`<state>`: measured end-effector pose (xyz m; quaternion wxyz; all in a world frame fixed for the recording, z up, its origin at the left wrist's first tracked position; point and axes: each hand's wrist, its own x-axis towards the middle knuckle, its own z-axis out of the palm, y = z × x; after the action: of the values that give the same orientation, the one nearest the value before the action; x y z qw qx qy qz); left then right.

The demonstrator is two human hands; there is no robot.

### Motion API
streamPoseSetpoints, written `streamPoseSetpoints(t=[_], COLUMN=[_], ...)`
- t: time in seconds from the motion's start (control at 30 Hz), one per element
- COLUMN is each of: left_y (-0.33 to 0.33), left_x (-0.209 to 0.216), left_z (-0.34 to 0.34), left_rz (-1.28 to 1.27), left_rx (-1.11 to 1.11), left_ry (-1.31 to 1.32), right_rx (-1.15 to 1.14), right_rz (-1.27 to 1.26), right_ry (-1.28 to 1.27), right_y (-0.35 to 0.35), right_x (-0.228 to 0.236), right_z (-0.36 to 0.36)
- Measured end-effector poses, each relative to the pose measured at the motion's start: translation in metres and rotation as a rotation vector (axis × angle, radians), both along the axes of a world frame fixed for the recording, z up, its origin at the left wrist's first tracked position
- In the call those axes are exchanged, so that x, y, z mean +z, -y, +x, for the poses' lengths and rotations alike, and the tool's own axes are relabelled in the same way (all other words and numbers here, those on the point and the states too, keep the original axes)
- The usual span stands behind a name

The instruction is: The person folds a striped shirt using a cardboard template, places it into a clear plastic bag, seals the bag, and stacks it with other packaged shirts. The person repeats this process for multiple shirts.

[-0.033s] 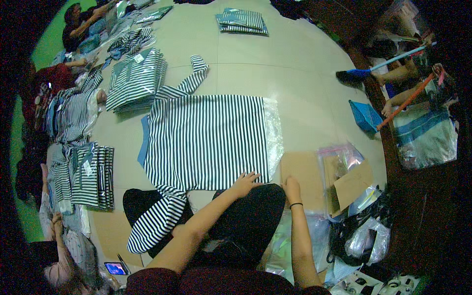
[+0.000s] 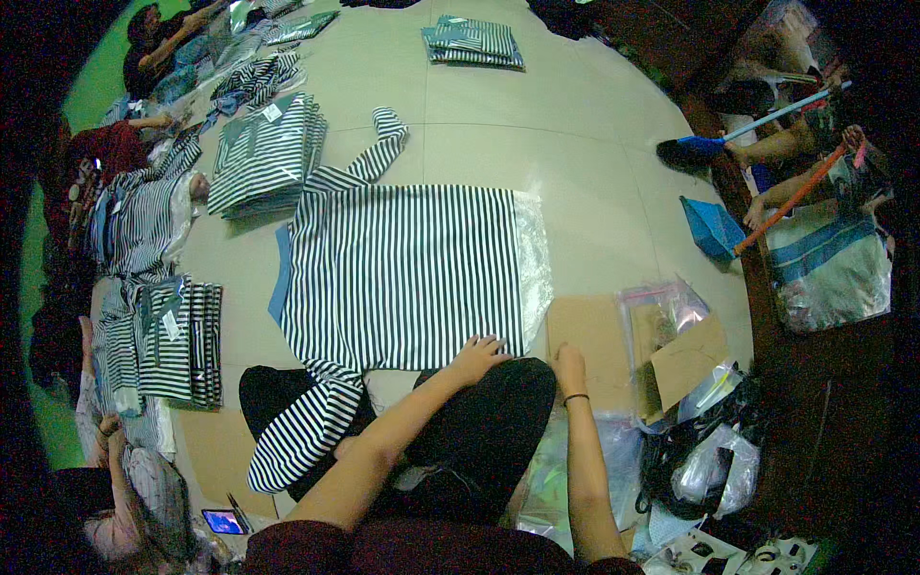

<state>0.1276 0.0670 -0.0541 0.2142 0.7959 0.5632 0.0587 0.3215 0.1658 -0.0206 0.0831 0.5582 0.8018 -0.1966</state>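
Across pale floor, the striped shirt was stretched lengthwise, collar pointing left; its edge was touched by the flat-fingered left hand, while any right hand grip couldn't be discerned.

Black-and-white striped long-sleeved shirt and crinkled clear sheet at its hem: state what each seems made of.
Black-and-white striped shirt: matte fabric, by its soft sleeve folds; fibre can't be told. Crinkled clear sheet: probably glossy plastic film, from its bright glints.
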Motion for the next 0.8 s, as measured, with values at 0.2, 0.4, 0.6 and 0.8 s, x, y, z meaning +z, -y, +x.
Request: streamPoseSetpoints(t=[0.2, 0.4, 0.6, 0.8], left_y=[-0.023, -0.05, -0.068, -0.089], left_x=[0.002, 0.004, 0.003, 0.014], left_z=[0.002, 0.017, 0.036, 0.044], left_rz=[0.147, 0.181, -0.11, 0.096], left_rx=[0.002, 0.18, 0.311, -0.015], left_ry=[0.045, 0.383, 0.194, -0.118], right_rx=[-0.053, -0.188, -0.028, 0.05], right_rz=[0.267, 0.391, 0.334, 0.23], right_ry=[-0.003, -0.068, -0.008, -0.165], right_y=[0.004, 0.007, -0.001, -0.006], right_x=[-0.005, -0.025, -0.015, -0.003], right_z=[-0.004, -0.006, 0.001, -0.001])
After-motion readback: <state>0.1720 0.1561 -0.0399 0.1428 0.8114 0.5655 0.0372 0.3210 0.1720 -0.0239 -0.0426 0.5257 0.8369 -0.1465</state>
